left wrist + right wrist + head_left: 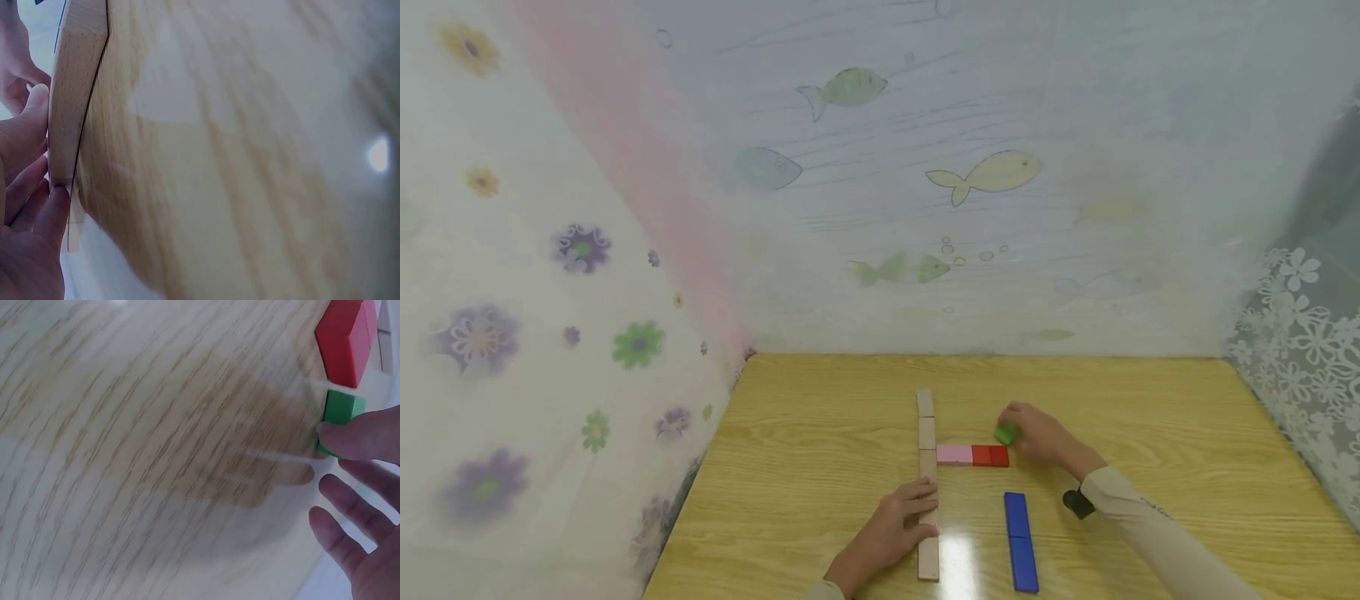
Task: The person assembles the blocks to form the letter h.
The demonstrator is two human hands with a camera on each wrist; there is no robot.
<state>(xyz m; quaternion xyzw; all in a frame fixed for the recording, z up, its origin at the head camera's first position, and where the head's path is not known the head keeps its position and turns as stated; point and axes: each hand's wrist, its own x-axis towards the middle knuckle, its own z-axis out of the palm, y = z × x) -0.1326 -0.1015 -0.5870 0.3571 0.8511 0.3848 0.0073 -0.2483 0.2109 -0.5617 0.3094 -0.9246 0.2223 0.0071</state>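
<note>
A column of plain wooden blocks (928, 465) lies end to end on the table, away from me. My left hand (891, 527) rests across its nearer part, fingers and thumb reaching over the wood. In the left wrist view those fingertips (59, 194) touch a pale wooden block (75, 94). My right hand (1033, 435) pinches a small green block (1005, 433) between thumb and fingers. It is just beyond the right end of a row of pink (955, 454) and red blocks (990, 455). The right wrist view shows the green block (340, 409) beside the red blocks (344, 344), with a narrow gap.
Two blue blocks (1021, 542) lie end to end between my hands, nearer to me. The wood-grain table (805, 417) ends at a cloth backdrop (880, 317) with fish drawings. Flowered cloth (572, 333) hangs at the left, and white flower lace (1315, 350) at the right.
</note>
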